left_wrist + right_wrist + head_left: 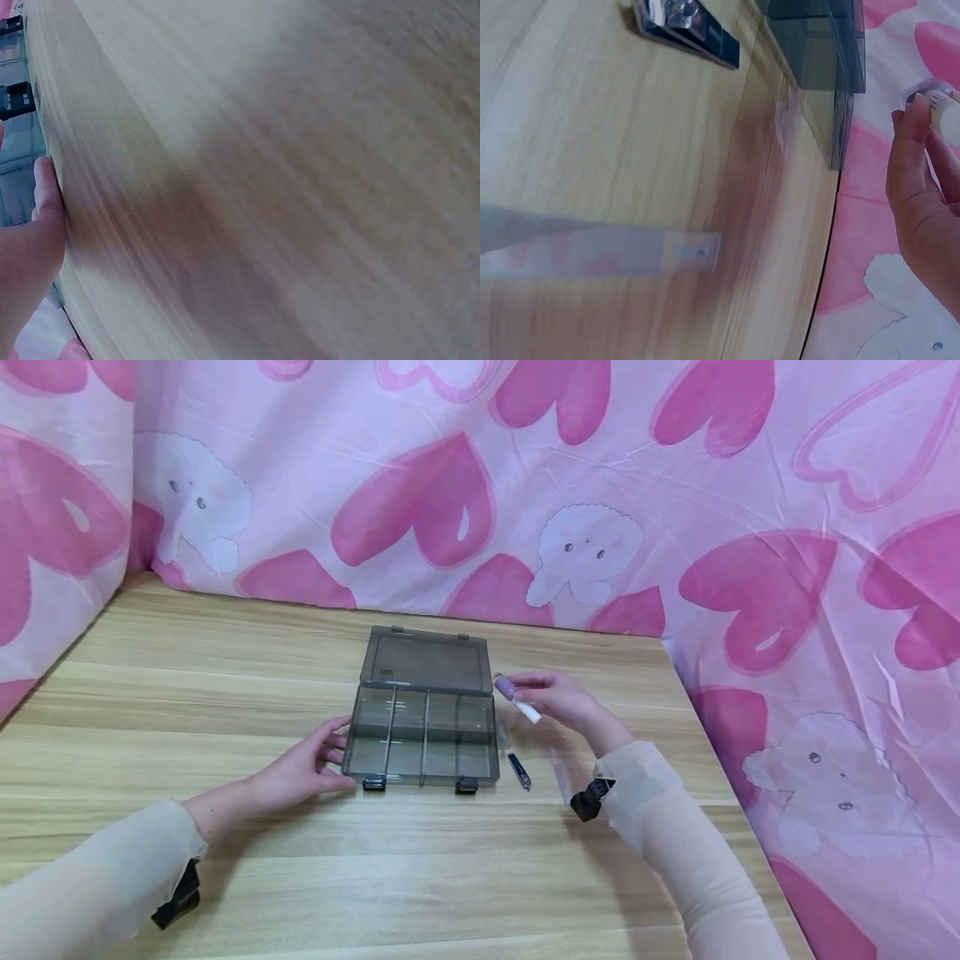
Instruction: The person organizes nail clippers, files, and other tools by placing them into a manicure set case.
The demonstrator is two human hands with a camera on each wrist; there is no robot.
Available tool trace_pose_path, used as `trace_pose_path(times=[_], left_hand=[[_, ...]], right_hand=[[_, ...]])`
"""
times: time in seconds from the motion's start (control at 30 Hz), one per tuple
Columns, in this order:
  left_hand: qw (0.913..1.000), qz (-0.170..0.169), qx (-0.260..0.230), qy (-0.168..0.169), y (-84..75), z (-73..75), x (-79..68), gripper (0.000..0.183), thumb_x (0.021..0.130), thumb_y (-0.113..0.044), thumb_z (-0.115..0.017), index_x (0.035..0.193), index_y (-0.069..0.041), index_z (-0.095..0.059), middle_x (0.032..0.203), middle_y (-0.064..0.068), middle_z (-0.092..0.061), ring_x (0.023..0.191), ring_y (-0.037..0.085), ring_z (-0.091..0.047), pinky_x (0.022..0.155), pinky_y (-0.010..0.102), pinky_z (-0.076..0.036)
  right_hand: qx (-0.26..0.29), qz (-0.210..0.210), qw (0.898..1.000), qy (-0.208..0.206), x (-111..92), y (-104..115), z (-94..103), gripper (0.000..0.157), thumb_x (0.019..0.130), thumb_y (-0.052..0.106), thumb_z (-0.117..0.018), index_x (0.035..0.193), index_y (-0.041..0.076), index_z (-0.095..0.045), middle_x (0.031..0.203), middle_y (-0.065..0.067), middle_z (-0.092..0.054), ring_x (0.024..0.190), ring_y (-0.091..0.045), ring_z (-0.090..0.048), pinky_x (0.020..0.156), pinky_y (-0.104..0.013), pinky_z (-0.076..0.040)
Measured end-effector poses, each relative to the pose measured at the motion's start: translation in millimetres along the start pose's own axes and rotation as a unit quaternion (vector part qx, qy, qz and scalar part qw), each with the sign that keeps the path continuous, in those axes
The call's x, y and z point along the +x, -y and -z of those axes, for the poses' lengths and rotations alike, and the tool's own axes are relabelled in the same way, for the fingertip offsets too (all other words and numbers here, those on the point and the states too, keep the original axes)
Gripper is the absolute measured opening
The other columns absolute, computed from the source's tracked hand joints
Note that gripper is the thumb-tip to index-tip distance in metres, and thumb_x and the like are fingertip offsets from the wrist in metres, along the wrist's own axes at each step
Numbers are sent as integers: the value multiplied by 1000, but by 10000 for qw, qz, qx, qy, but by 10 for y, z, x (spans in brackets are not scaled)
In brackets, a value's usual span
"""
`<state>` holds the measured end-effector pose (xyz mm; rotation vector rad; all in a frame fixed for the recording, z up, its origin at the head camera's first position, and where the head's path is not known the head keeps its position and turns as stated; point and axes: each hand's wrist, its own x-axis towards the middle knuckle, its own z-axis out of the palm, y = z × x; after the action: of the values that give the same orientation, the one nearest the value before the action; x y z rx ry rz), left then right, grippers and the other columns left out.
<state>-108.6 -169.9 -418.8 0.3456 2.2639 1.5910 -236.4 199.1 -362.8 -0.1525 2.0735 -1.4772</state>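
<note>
A grey see-through compartment box (442, 777) stands on the table with its lid (427, 660) laid back. My left hand (303, 764) rests against the box's left side, thumb at the front corner; the left wrist view shows the thumb (46, 187) along the wall. Right of the box, above the table, my right hand (558, 697) pinches a small purple bottle with a white cap (505, 687). The right wrist view shows its white end (949, 120) beside the fingers. Nail clippers (519, 772) lie between the box and my right forearm.
A clear plastic strip (560, 777) lies on the wooden table (420, 877), right of the clippers. Another small clear piece (786, 120) is close to the box's right wall. Pink heart-patterned cloth (600, 468) hangs behind the table and at both sides.
</note>
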Motion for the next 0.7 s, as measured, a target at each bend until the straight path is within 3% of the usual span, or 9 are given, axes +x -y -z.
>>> trace_pose_path(times=[0.2, 0.43, 0.7], left_hand=[[10000, -37, -30, 8, -24, -4, -8, 97, 75, -4, -73, 146, 6, -8, 125, 32, -44, 103, 32, -55, 78, 18, -54], [9999, -125, -16, 0, -25, -10, 0, 95, 75, -2, -73, 145, 8, -10, 122, 32, -45, 102, 31, -54, 77, 19, -54], [9999, -123, -4, -20, -19, -6, -2, 94, 74, -3, -73, 145, 6, -12, 120, 30, -46, 101, 29, -53, 77, 19, -54]], right_hand=[[-123, -43, 9997, 202, 50, 53, -92, 46, 90, 7, -57, 134, -1, -47, 130, -24, -51, 89, -15, -58, 66, -18, -52], [-59, 3, 9989, 456, 81, 116, -196, 46, 91, 4, -54, 135, -4, -44, 130, -28, -48, 84, -17, -62, 72, -24, -55], [-381, 23, 9981, 487, 145, 139, -303, 43, 89, 5, -58, 131, -2, -51, 118, -22, -57, 82, -11, -59, 68, -19, -53]])
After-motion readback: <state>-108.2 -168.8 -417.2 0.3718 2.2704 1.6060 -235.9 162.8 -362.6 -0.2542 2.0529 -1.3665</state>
